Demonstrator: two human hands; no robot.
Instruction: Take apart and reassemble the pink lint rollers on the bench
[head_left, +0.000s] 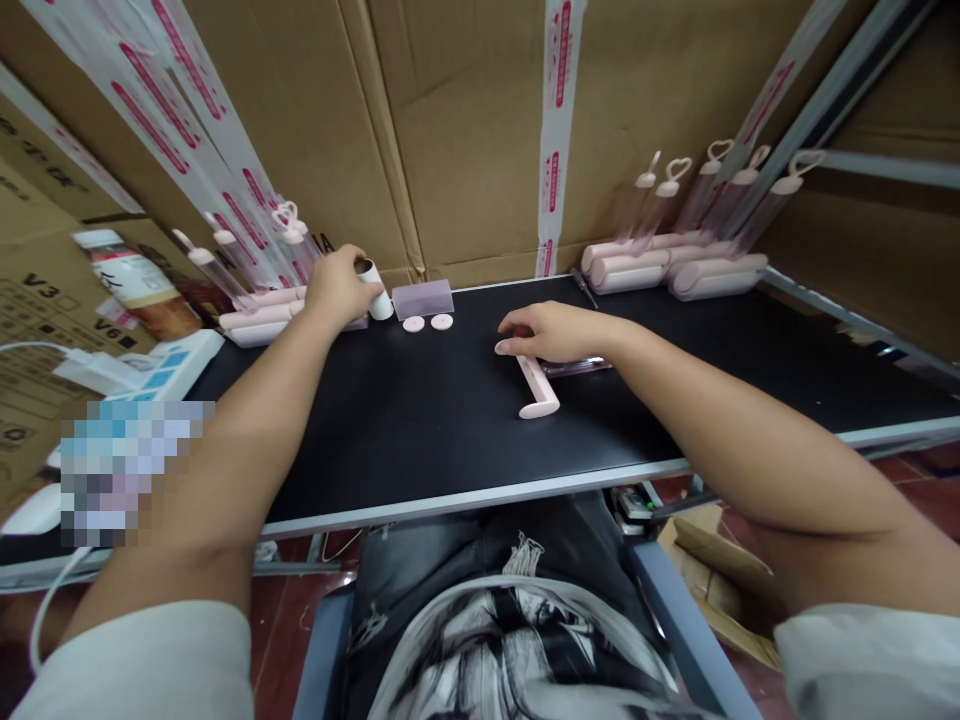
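The left hand [339, 287] was clamped on a white roll [374, 290] while the right hand [553, 332] rested, fingers together, on a pink handle [537, 390] lying on the tabletop [420, 420]

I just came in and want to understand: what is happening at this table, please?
A person sits at a black table. The left hand grips a white roll near the back. The right hand rests on a pink roller frame lying flat. Two pink round caps lie between, and more pink rollers are piled left and right.
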